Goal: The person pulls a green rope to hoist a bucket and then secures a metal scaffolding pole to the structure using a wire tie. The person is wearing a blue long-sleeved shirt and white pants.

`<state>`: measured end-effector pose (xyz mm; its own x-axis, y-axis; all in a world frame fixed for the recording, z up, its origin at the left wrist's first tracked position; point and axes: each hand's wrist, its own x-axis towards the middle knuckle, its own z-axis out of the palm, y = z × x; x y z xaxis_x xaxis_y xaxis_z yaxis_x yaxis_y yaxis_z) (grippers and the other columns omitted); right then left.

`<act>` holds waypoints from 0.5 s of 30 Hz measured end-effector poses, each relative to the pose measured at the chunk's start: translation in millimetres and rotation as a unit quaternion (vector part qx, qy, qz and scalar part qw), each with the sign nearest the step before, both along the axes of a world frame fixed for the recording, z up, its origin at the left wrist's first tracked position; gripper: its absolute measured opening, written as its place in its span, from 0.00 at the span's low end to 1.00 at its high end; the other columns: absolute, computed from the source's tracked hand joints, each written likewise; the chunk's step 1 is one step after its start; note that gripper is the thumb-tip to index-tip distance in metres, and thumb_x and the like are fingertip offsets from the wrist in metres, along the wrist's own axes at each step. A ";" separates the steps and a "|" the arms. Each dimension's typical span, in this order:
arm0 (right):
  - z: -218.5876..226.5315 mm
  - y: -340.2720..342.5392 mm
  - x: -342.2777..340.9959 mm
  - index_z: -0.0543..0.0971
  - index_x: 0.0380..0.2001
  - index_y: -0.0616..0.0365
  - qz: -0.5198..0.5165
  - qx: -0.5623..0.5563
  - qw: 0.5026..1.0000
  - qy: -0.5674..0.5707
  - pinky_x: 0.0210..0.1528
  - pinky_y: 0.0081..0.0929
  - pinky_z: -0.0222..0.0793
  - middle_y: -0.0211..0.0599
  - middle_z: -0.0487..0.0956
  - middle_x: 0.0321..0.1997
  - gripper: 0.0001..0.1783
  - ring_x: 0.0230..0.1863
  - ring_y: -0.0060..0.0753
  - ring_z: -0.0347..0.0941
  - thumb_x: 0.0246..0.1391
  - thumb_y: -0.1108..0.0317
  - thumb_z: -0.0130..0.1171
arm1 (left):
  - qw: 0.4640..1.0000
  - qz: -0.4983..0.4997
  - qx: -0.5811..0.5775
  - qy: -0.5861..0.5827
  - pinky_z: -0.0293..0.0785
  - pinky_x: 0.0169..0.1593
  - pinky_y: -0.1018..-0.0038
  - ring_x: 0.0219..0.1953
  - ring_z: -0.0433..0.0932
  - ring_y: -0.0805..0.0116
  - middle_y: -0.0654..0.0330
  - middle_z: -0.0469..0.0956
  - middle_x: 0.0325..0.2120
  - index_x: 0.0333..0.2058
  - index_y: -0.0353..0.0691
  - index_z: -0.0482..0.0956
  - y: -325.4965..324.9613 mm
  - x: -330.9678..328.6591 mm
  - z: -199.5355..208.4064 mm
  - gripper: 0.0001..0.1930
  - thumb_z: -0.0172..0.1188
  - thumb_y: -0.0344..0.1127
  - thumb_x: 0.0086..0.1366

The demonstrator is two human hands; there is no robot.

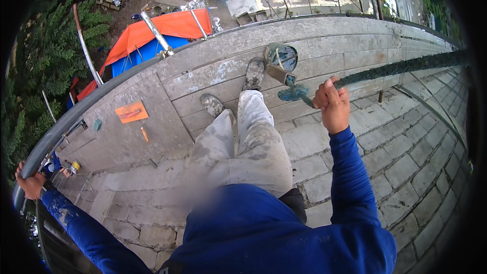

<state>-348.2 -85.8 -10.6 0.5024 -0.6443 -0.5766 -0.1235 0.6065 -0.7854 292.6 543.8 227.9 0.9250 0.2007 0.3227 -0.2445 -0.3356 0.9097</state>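
Rail: a long, grey, round metal rail (66,115) is curving through the left hand (31,183), whose fingers are wrapping around it.
Bar: a dark, rough-coated bar (401,68) is extending rightward from the right hand (332,99), whose fingers are curling in; its exact grip I cannot tell.
Bucket: a round, paste-smeared bucket (272,53) is standing beyond the right hand, leftward.
Mass: an irregular teal mass (291,93) is lying just left of that hand.

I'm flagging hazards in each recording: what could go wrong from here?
The bucket stands right by the right shoe and might be kicked over. The blue-green patch beside it could be slippery underfoot. The walkway is raised, so if the left hand lost its grip on the grey rail, balance might suffer.
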 end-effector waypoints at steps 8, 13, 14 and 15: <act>-17.4 23.9 12.6 0.68 0.34 0.46 -0.026 0.047 0.998 -0.021 0.23 0.24 0.52 0.20 0.59 0.19 0.08 0.20 0.17 0.52 0.72 0.63 0.50 | 1.000 -0.007 0.009 0.001 0.62 0.69 0.53 0.58 0.72 0.50 0.44 0.75 0.52 0.50 0.31 0.68 0.7 -4.2 -3.8 0.17 0.42 0.41 0.76; -42.2 42.8 18.6 0.68 0.34 0.45 -0.034 0.074 0.996 -0.022 0.23 0.24 0.52 0.21 0.60 0.19 0.09 0.20 0.18 0.52 0.72 0.62 0.50 | 0.999 -0.033 0.013 -0.001 0.61 0.70 0.54 0.59 0.71 0.51 0.44 0.74 0.53 0.52 0.30 0.67 23.7 6.5 1.5 0.18 0.41 0.40 0.77; -45.6 46.7 20.6 0.68 0.33 0.46 -0.033 0.077 0.996 -0.025 0.23 0.24 0.52 0.21 0.60 0.19 0.09 0.19 0.18 0.52 0.72 0.62 0.50 | 0.999 -0.041 0.028 -0.008 0.60 0.70 0.54 0.59 0.71 0.51 0.44 0.74 0.53 0.51 0.30 0.67 28.8 8.6 -0.3 0.18 0.42 0.41 0.76; -49.0 50.9 23.0 0.68 0.32 0.46 -0.032 0.081 0.996 -0.028 0.23 0.24 0.52 0.21 0.60 0.19 0.10 0.19 0.18 0.52 0.72 0.62 0.50 | 0.998 -0.048 0.043 -0.016 0.59 0.70 0.54 0.59 0.71 0.51 0.44 0.74 0.53 0.51 0.30 0.67 34.5 9.5 -0.4 0.18 0.42 0.41 0.76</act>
<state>-325.2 -34.9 -59.6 0.4970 -0.5775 -0.6477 -0.0396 0.7305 -0.6817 302.1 578.3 227.5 0.9273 0.0817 0.3652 -0.3084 -0.3857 0.8695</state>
